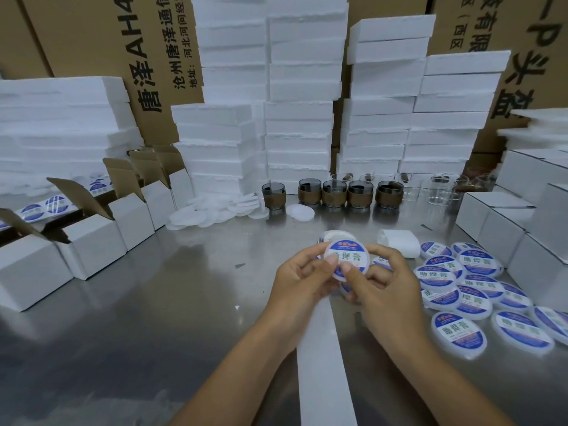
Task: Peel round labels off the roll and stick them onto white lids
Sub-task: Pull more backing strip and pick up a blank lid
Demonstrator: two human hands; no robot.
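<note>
A white lid (338,276) is held just below the middle of the frame, tilted toward the camera, with a round label (349,256) in blue and white already on its face. The lid is gripped from the left by the left hand (302,278) and from the right by the right hand (381,281); the fingers of both are curled round its rim and both thumbs are pressed onto the label. A white backing strip (325,364) is seen running from under the hands down to the lower edge of the frame. The label roll (333,235) is partly hidden just behind the lid. A loose heap of labelled lids (461,281) is spread over the steel table (153,302) at the right, and bare lids (215,212) are piled at the upper middle left. A row of glass cups (335,193) with brown sleeves is set behind them. Small white boxes (92,241) with open flaps are lined along the left, and foam slabs (298,118) are stacked at the back in front of cardboard cartons (92,41).
</note>
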